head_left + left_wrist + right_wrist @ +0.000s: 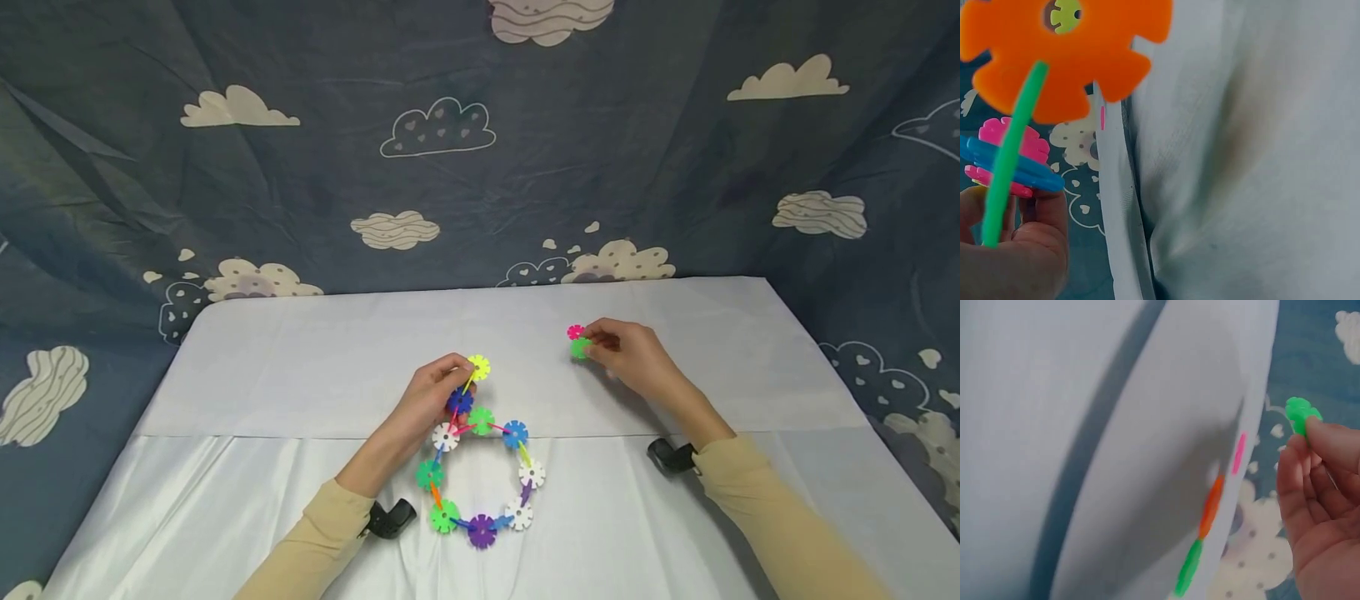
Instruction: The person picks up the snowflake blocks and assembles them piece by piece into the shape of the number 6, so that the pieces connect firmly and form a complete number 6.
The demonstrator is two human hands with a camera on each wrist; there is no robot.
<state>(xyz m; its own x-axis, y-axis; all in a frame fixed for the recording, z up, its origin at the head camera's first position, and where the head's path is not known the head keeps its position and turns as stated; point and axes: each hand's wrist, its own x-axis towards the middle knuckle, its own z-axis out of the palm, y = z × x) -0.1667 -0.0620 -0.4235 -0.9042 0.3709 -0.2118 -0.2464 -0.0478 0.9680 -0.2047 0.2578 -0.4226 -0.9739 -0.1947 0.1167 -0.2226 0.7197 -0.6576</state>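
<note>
My left hand (429, 393) grips the upper end of a ring-shaped chain of notched plastic snowflake discs, at a dark blue disc (460, 401). A yellow disc (480, 367) sticks up beyond the fingers. Below hang linked discs of several colours, including a purple disc (482, 532). Up close in the left wrist view are an orange disc (1110, 59) and a green disc (1013, 150) seen edge-on. My right hand (637, 358) pinches a single green disc (1300, 411) between thumb and finger, apart from the chain. Near it, a pink disc (575, 332) lies on the table.
A white cloth covers the table (300, 358), with a seam across it. An orange disc (1211, 505) and another green disc (1189, 569) lie on the cloth in the right wrist view. Behind the table hangs a dark cloud-patterned curtain (600, 150).
</note>
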